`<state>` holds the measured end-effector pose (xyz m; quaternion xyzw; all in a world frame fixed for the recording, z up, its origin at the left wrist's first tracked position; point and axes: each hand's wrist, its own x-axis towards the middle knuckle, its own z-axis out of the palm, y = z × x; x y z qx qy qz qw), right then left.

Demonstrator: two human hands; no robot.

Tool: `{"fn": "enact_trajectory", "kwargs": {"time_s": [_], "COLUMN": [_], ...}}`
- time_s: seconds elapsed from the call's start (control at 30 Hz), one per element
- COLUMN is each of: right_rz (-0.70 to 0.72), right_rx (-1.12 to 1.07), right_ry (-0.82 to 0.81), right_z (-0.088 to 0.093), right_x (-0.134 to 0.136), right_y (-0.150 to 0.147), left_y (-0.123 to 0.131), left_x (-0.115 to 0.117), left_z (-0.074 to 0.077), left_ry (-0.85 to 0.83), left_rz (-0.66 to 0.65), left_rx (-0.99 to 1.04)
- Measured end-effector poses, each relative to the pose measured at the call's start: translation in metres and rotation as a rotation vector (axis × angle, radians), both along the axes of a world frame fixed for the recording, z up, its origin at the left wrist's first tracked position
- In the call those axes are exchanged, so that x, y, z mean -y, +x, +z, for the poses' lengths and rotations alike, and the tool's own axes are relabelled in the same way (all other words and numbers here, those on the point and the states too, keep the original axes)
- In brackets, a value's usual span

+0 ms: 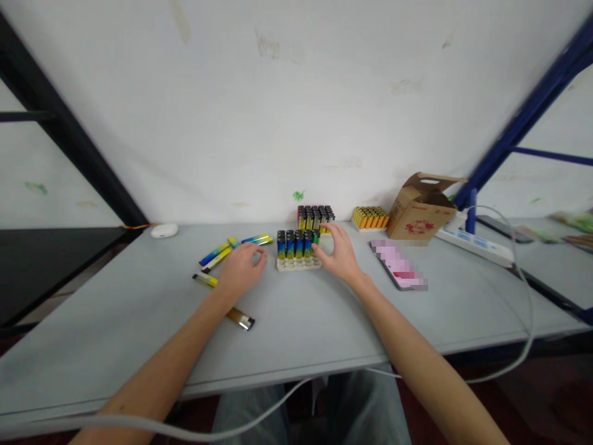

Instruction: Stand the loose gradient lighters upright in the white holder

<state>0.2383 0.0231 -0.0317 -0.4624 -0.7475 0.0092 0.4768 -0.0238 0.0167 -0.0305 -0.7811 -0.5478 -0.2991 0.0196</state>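
The white holed tray [299, 266] sits between the two hands, just left of the right hand's thumb and a little way right of the left hand's fingertips. Upright in it, toward the back, stand blue-and-yellow lighters [295, 246] with dark tops, and round holes show along its front. At the tray's right end, right beside that thumb, is a green lighter [317, 236]. The right hand [339, 252] is spread, thumb well apart from fingers, around that end; from here I can't tell whether it touches the lighter or the tray. The left hand [243, 267] is curled, thumb and forefinger near each other, and I can't make out whether anything is between them. Around it on the grey table [306, 337] lie loose lighters: a blue one [214, 254] and a yellow one to its left, a blue-and-yellow one [257, 239] just beyond its fingers, and an amber one [241, 319] nearer the person, by the forearm. Beyond the right hand stands a second batch of lighters [316, 217], with a yellow-orange batch [370, 217] and an open cardboard box [419, 213] farther right. A phone [393, 262] lies to the hand's right.
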Motion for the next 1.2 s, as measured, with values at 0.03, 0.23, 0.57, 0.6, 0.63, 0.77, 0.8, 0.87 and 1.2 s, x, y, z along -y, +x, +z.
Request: {"fn": "enact_trajectory", "kwargs": {"time_s": [0.03,0.23,0.57,0.6,0.63,0.77,0.8,0.87,1.2], "right_rz": [-0.002,-0.002,-0.019,-0.019,-0.019,0.011,0.026,0.054,0.213], "right_rx": [-0.011,-0.072,-0.105,-0.121,-0.133,-0.123,-0.113,-0.092,0.088], "right_ry": [-0.007,-0.041,0.082,0.123,0.163,0.266,0.280,0.297,0.251], "right_z": [-0.001,-0.006,-0.006,-0.005,-0.003,0.003,0.004,0.005,0.005], "right_x": [0.000,-0.003,-0.002,-0.001,0.001,0.009,0.012,0.016,0.027], "right_y": [0.000,0.000,-0.002,-0.003,-0.003,-0.007,-0.009,-0.013,-0.030], "left_y": [-0.005,-0.024,-0.016,-0.015,-0.014,-0.005,-0.002,0.002,0.014], "left_x": [-0.002,0.000,0.002,0.001,0.001,0.005,0.007,0.011,0.019], "left_z": [0.002,0.008,0.008,0.008,0.008,0.013,0.015,0.017,0.007], "left_ry": [0.014,-0.121,-0.150,-0.123,-0.087,0.148,0.215,0.325,0.388], "left_rz": [0.087,0.276,0.231,0.199,0.160,-0.002,-0.033,-0.084,-0.363], "left_rx": [-0.008,-0.275,-0.337,-0.317,-0.289,-0.150,-0.120,-0.074,0.092]}}
